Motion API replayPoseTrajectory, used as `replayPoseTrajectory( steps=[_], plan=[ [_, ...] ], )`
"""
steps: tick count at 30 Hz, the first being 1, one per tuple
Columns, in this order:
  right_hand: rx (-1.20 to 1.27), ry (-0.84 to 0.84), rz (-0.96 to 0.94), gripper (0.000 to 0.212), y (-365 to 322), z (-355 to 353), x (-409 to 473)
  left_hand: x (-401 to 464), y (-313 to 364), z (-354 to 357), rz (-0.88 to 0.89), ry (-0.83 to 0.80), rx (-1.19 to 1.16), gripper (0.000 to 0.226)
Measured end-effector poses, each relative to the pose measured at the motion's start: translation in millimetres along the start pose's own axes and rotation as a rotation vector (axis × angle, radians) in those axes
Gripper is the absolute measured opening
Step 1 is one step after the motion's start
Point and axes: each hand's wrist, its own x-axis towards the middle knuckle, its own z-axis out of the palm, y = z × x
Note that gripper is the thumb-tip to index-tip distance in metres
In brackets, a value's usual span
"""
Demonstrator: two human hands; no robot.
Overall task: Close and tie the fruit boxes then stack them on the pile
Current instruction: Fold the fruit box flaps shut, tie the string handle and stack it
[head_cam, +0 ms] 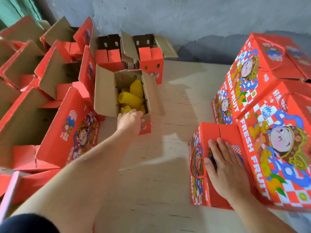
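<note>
On the pale wooden floor [176, 101], between two groups of red fruit boxes, a person reaches out with both bare arms. The left hand [130, 121] is at the near end wall of an open fruit box [107, 91], its fingers curled over the rim so the grip is clamped on that edge. Just beyond those fingers, inside the box, lie fruits in yellow foam nets [133, 96]; the brown cardboard flaps stand up and outward on either side of the hand. Left of that hand and behind it crowd many more open boxes [55, 78] with raised flaps.

The right hand [222, 165] rests flat on top of a closed fruit box [217, 137], fingers straight and spread, its grip apart and pressing down. A red cord handle [196, 162] loops over the box's side just left of the thumb. Immediately right of this hand, touching the closed box, rises the pile of closed boxes [272, 115] printed "FRESH FRUIT", stacked two high.
</note>
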Motion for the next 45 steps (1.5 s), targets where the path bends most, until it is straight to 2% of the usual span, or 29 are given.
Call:
replayPoseTrajectory(
  steps=[2,6,10,14,18,20,22,24,26,27,28,29,30,32,34,37,40,45],
  plan=[
    [0.010,0.012,0.004,0.071,-3,-3,-1,-34,18,3,-0.019,0.004,-0.072,0.021],
    [0.037,0.023,0.010,0.072,-5,-4,-1,-117,60,13,-0.044,0.030,-0.120,0.017],
    [0.040,-0.009,0.023,0.075,-6,-7,-3,-209,108,27,-0.056,-0.039,-0.117,0.018],
    [0.058,-0.065,0.034,0.064,-22,-10,-22,-288,150,33,-0.015,-0.096,-0.107,0.025],
    [0.292,-0.123,-0.070,0.057,-50,-4,-91,-336,182,28,0.075,-0.293,-0.067,0.027],
    [0.327,-0.062,-0.096,0.057,-51,-3,-126,-352,193,22,0.147,-0.372,-0.044,0.030],
    [0.384,0.065,-0.068,0.054,-41,-3,-151,-360,193,13,0.288,-0.393,0.025,0.038],
    [0.408,0.048,0.006,0.055,-30,-6,-173,-356,181,-1,0.452,-0.393,0.035,0.037],
    [0.444,0.011,0.085,0.056,-25,-5,-194,-346,154,-19,0.352,-0.246,-0.129,0.034],
    [0.486,0.017,0.127,0.058,-26,-2,-203,-340,136,-24,0.262,-0.089,-0.166,0.031],
    [0.536,0.008,0.163,0.062,-29,-1,-211,-334,115,-27,0.178,0.059,-0.122,0.030],
    [0.600,-0.030,0.176,0.067,-34,-2,-218,-328,94,-28,0.082,0.135,-0.054,0.029],
    [0.698,-0.091,0.188,0.072,-39,-3,-224,-324,74,-26,-0.015,0.123,-0.018,0.031],
    [0.973,-0.234,0.259,0.086,-54,-6,-233,-320,49,-13,-0.201,-0.033,-0.134,0.041],
    [1.142,-0.291,0.321,0.101,-71,-12,-236,-324,44,6,-0.322,-0.218,-0.408,0.048],
    [1.268,-0.317,0.431,0.112,-94,-16,-233,-344,62,30,-0.439,-0.395,-0.860,0.043],
    [1.263,-0.241,0.534,0.112,-105,-12,-229,-353,75,40,-0.547,-0.343,-1.023,0.055],
    [1.151,-0.246,0.536,0.104,-97,-9,-230,-343,46,24,-0.574,-0.168,-1.167,0.075]
  ],
)
